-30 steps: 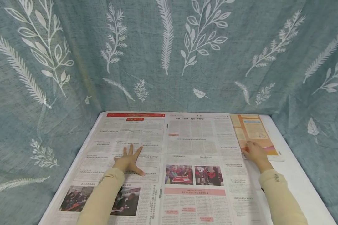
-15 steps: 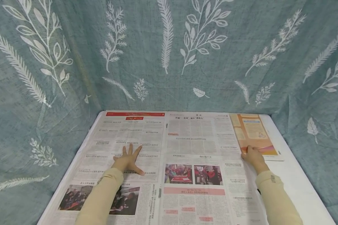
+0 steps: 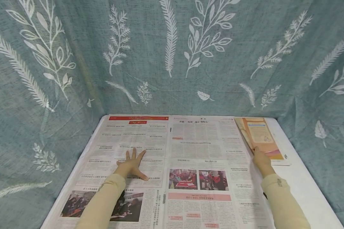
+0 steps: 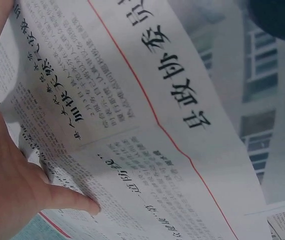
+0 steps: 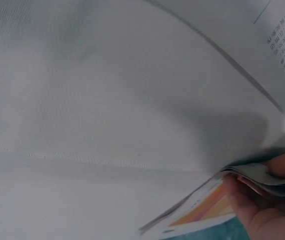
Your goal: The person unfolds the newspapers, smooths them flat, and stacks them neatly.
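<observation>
In the head view, an open newspaper point(image 3: 200, 149) lies flat across a white table. My left hand point(image 3: 131, 165) rests on its left page, fingers spread; the left wrist view shows this hand point(image 4: 17, 185) over the print with the thumb stretched out. At the right border of the newspaper lies a booklet with an orange cover point(image 3: 259, 135). My right hand point(image 3: 262, 161) pinches its near left edge, which is raised a little. Up close in the right wrist view, the thumb and fingers of my right hand point(image 5: 267, 200) hold several paper layers above the orange print point(image 5: 207, 207).
White tabletop point(image 3: 301, 190) shows along the right side. A blue-green curtain point(image 3: 172, 57) with white leaf patterns hangs behind the table and at both sides. Pale sleeves cover both forearms.
My right hand has moved slightly right and closed on the booklet's left edge, lifting that edge a little. My left hand has stayed in place on the newspaper.
</observation>
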{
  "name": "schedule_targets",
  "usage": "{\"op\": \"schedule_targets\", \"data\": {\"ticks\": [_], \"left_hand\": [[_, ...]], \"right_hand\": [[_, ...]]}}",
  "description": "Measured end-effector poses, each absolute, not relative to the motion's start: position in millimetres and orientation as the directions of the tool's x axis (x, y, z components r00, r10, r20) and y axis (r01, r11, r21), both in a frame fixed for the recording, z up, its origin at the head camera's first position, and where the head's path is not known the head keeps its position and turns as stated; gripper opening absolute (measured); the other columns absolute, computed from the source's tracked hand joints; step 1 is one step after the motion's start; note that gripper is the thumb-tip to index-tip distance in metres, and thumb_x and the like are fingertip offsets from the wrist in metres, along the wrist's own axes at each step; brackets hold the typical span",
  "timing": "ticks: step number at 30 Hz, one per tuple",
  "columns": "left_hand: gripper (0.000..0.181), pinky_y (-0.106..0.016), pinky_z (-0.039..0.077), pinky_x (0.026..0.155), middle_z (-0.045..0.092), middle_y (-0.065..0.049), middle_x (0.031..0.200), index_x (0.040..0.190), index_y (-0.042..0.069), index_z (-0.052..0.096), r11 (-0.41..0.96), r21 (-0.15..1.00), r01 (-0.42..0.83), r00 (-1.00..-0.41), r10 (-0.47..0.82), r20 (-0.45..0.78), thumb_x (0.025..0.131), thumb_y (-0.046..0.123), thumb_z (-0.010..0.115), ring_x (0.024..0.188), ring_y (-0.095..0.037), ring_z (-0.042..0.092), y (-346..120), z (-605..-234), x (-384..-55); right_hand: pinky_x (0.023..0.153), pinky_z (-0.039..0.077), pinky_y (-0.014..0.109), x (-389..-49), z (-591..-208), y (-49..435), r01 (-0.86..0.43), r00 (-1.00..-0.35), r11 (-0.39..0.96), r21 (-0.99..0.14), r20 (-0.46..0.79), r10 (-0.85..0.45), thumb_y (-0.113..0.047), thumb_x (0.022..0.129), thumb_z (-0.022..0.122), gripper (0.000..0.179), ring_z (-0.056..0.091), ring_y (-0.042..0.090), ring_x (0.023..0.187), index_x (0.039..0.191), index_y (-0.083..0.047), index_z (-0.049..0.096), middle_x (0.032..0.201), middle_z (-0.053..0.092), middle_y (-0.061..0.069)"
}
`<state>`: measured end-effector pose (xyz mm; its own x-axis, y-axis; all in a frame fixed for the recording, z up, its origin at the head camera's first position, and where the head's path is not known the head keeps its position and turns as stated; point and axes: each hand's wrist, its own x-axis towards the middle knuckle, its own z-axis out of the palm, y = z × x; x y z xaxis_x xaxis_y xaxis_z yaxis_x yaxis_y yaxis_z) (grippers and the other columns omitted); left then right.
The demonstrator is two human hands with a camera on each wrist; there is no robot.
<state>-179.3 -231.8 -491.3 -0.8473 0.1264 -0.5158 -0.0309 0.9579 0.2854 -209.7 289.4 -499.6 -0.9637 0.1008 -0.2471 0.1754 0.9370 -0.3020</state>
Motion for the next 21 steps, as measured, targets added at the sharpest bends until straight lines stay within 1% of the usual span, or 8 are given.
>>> {"op": "schedule_targets", "data": {"ticks": [3, 6, 9, 12, 15, 18, 21], "left_hand": [[0.13, -0.086, 0.004, 0.089, -0.014, -0.028, 0.153, 0.152, 0.014, 0.006, 0.959, 0.28, -0.031, -0.848, 0.123, -0.515, 0.056, 0.056, 0.084, 0.137, -0.056, -0.013, -231.5, -490.1, -178.4], [0.13, -0.086, 0.005, 0.089, -0.014, -0.028, 0.153, 0.152, 0.014, 0.006, 0.961, 0.275, -0.03, -0.846, 0.122, -0.519, 0.056, 0.056, 0.084, 0.137, -0.056, -0.012, -230.7, -488.3, -177.8], [0.13, -0.086, 0.005, 0.089, -0.014, -0.029, 0.153, 0.152, 0.013, 0.006, 0.962, 0.273, -0.031, -0.844, 0.121, -0.522, 0.057, 0.055, 0.084, 0.137, -0.056, -0.012, -230.2, -487.3, -177.9], [0.13, -0.086, 0.005, 0.089, -0.014, -0.029, 0.153, 0.152, 0.013, 0.006, 0.961, 0.273, -0.036, -0.842, 0.118, -0.526, 0.056, 0.054, 0.084, 0.137, -0.056, -0.013, -230.3, -487.2, -178.3], [0.131, -0.086, 0.004, 0.089, -0.014, -0.028, 0.153, 0.152, 0.013, 0.006, 0.961, 0.273, -0.044, -0.84, 0.113, -0.531, 0.056, 0.055, 0.084, 0.137, -0.056, -0.014, -231.1, -488.9, -178.4], [0.132, -0.086, 0.004, 0.089, -0.015, -0.028, 0.153, 0.152, 0.014, 0.006, 0.961, 0.273, -0.042, -0.842, 0.113, -0.527, 0.055, 0.056, 0.084, 0.137, -0.055, -0.014, -232.0, -490.7, -179.2], [0.132, -0.086, 0.004, 0.089, -0.015, -0.028, 0.153, 0.152, 0.014, 0.005, 0.959, 0.282, -0.038, -0.845, 0.12, -0.521, 0.055, 0.056, 0.084, 0.137, -0.055, -0.014, -231.3, -492.3, -180.6]], "right_hand": [[0.079, 0.048, 0.057, -207.9, -500.2, 291.9, 0.17, -0.974, 0.938, -0.304, -0.2, 0.111, 0.001, 0.093, 0.037, 0.029, 0.056, 0.053, 0.096, 0.118, 0.014, 0.038, 0.108, 0.052, 0.04], [0.08, 0.047, 0.058, -206.3, -500.3, 293.4, 0.159, -0.983, 0.939, -0.305, -0.139, 0.122, -0.001, 0.095, 0.035, 0.029, 0.055, 0.053, 0.097, 0.118, 0.014, 0.043, 0.112, 0.052, 0.039], [0.077, 0.048, 0.059, -206.2, -499.6, 294.0, 0.129, -0.991, 0.943, -0.308, -0.058, 0.117, 0.002, 0.091, 0.038, 0.029, 0.056, 0.053, 0.094, 0.117, 0.013, 0.046, 0.112, 0.053, 0.038], [0.068, 0.049, 0.057, -206.7, -498.6, 290.5, 0.072, -0.995, 0.953, -0.296, 0.05, 0.091, 0.007, 0.082, 0.045, 0.033, 0.059, 0.05, 0.081, 0.114, 0.013, 0.05, 0.099, 0.058, 0.037], [0.059, 0.049, 0.054, -208.1, -497.4, 281.5, -0.003, -0.981, 0.96, -0.281, 0.188, 0.052, 0.008, 0.079, 0.05, 0.033, 0.06, 0.046, 0.067, 0.111, 0.012, 0.055, 0.083, 0.061, 0.035], [0.06, 0.05, 0.053, -211.9, -495.4, 268.8, -0.095, -0.942, 0.961, -0.259, 0.336, -0.003, 0.009, 0.08, 0.055, 0.035, 0.062, 0.046, 0.07, 0.114, 0.007, 0.06, 0.088, 0.064, 0.034], [0.066, 0.053, 0.053, -215.1, -491.1, 254.5, -0.171, -0.911, 0.958, -0.232, 0.407, -0.064, 0.01, 0.079, 0.059, 0.039, 0.064, 0.046, 0.081, 0.117, 0.005, 0.061, 0.101, 0.065, 0.032]]}}
